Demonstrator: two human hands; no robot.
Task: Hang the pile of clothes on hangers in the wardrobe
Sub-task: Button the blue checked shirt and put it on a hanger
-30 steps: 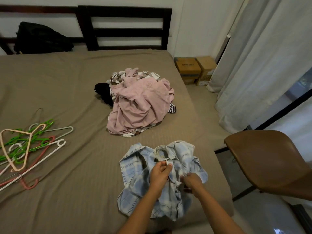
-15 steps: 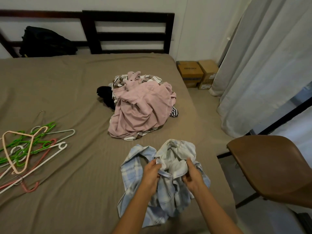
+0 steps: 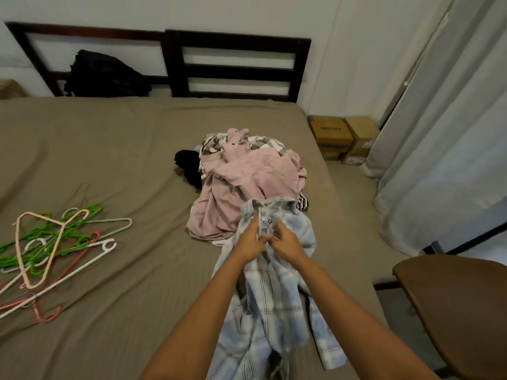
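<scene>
Several hangers (image 3: 59,242) left of shirt (image 3: 274,297), chair (image 3: 461,303) right.

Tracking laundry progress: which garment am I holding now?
The light blue plaid shirt, gripped near its collar by left hand and right hand; the pink, checked and black ones lie in the pile.

One wide-angle camera, worn on the person's head, gives the only view. It looks forward and down over the bed (image 3: 109,149) from the end opposite the headboard (image 3: 236,64), which lies at 12 o'clock. It sits close: both forearms (image 3: 208,311) enter from 6 o'clock, and the plaid shirt (image 3: 274,311) held by the left hand (image 3: 248,241) and right hand (image 3: 286,242) fills the lower middle. The hangers (image 3: 55,242) lie at 9 o'clock, a chair (image 3: 461,305) at 4 o'clock
</scene>
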